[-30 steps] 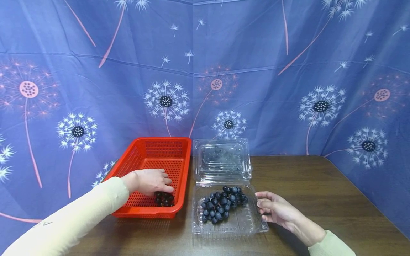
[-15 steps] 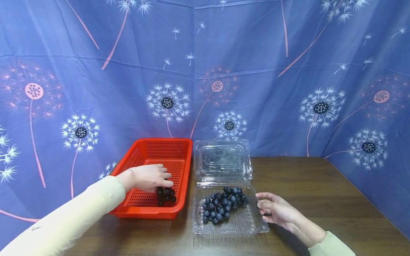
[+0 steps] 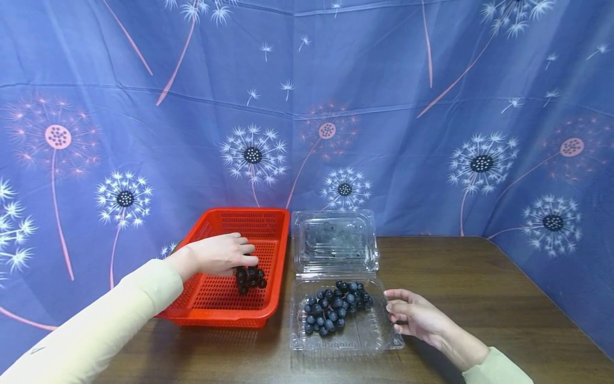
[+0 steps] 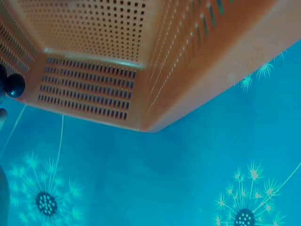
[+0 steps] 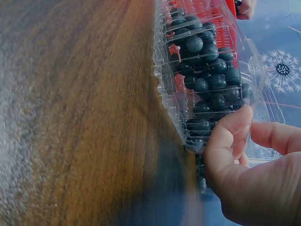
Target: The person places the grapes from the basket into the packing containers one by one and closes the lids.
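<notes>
My left hand [image 3: 218, 255] holds a small bunch of dark grapes [image 3: 250, 280] within the red perforated basket [image 3: 283, 258]. Its fingertips, hidden in part, grip the top of the bunch, and the grapes hang below. In the left wrist view a couple of these grapes [image 4: 15, 85] show at the left edge, beside the basket wall [image 4: 89, 89]. A larger bunch of dark grapes [image 3: 328, 309] lies in the clear plastic clamshell container [image 3: 360, 338], toward its left and back. My right hand [image 3: 419, 317] holds the container's right rim between thumb and fingers.
The container's hinged lid [image 3: 336, 245] stands raised behind it, next to the basket. A brown wooden table [image 3: 455, 277] carries both and extends to the right. Behind hangs a blue cloth [image 3: 403, 160] with a dandelion print.
My left hand has risen and moved slightly back in the basket, lifting the small bunch of grapes, which shows more fully. The right hand keeps its place at the container's rim.
</notes>
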